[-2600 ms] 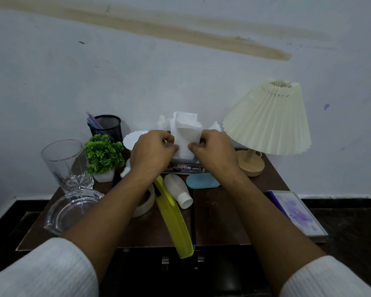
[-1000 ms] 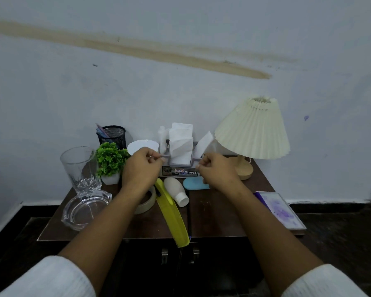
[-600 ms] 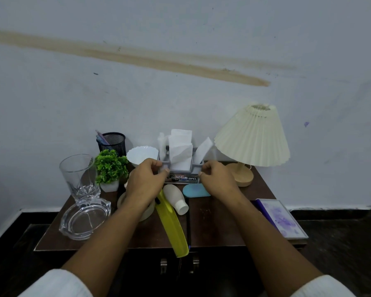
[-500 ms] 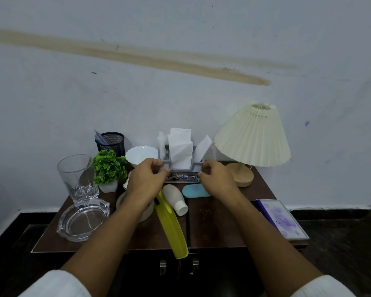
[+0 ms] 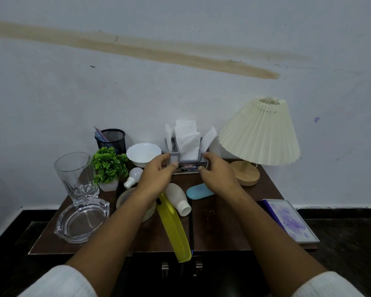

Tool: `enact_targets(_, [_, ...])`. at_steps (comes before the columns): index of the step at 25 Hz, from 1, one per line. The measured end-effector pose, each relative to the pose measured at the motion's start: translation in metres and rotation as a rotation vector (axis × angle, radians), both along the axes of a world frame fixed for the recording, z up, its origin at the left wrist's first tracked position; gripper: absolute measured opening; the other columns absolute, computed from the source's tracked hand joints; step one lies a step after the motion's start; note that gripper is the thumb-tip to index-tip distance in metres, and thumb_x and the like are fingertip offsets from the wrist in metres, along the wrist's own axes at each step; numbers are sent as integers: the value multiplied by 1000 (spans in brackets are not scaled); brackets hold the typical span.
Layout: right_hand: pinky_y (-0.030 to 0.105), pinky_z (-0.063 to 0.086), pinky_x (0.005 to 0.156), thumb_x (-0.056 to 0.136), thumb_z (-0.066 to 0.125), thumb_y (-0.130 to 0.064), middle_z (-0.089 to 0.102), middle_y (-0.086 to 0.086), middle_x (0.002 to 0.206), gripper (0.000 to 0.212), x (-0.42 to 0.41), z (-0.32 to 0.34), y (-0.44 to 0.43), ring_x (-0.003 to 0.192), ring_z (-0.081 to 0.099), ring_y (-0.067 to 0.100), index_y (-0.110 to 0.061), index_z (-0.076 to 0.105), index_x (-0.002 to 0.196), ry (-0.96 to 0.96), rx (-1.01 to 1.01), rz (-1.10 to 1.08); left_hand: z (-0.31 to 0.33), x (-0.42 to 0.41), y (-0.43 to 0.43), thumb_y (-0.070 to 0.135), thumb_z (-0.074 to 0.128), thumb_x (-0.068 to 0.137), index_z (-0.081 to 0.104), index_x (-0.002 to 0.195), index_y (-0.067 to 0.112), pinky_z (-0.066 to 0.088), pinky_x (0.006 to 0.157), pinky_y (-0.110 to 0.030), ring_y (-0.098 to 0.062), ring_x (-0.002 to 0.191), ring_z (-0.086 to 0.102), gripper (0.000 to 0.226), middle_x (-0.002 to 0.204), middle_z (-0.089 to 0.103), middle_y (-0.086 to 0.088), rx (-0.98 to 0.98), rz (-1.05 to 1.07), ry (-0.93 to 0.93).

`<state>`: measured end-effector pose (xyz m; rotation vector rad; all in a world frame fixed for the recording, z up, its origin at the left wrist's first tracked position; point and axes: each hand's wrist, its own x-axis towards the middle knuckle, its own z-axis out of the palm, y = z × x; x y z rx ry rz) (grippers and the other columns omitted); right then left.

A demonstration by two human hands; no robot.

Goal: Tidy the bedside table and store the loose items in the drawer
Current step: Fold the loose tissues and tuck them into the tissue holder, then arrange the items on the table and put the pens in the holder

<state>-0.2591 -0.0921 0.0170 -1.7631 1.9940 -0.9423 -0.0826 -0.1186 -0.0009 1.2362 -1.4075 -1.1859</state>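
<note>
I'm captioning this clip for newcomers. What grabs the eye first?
Both hands, left hand and right hand, grip a grey tissue holder at the table's back centre. The pleated cream lamp stands at its right; a yellow comb overhangs the front edge.

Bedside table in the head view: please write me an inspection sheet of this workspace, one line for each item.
Surface: dark wooden bedside table, crowded; drawer front below is dark, two metal handles visible.
Job's things: yellow comb overhangs the front edge; white bottle lying down; blue case; tape roll; light bulb.
Clutter: tissue holder, lamp, white bowl, plant, mesh pen cup, tall glass, glass ashtray, purple notebook at the right edge.
Hands: left hand and right hand grip the tissue holder's sides.
Cables: nothing seen.
Surroundings: stained white wall, dark floor.
</note>
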Motion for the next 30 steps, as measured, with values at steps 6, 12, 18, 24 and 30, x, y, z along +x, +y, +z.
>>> enact_targets(6, [32,48,95,96,62,-22,62,3,137,47,1,-5,-7,123,58,22,-16,52,142,21,-13,42,7,-10,4,24,56,102,34,155,14,44,110,-40,-14,129,48,58,156,41,-2,62,-54,146])
enact_targets(12, [25,44,86,97,60,-21,62,2,136,42,-2,-2,-8,118,60,18,-16,56,139,7,-65,-27,12,-14,4,27,54,102,35,154,12,42,114,-40,-7,119,48,57,146,45,4,95,-62,260])
enact_targets(18, [24,43,83,98,61,-21,61,3,136,44,-4,-4,-9,114,59,16,-16,55,141,24,-38,4,7,-14,-5,33,53,103,47,145,18,40,114,-38,-9,130,47,46,143,52,8,132,-68,300])
enact_targets(24, [32,46,96,99,60,-24,57,3,144,48,-12,0,-1,126,55,21,-16,50,145,49,13,32,13,-16,2,32,48,105,59,100,31,47,100,-25,13,92,58,13,99,58,25,66,-45,216])
enact_targets(30, [29,48,95,99,59,-20,62,3,136,39,-20,21,48,120,57,16,-16,58,138,93,86,80,26,-18,39,42,57,99,53,144,20,48,107,-39,-10,123,55,50,138,59,4,-64,-117,14])
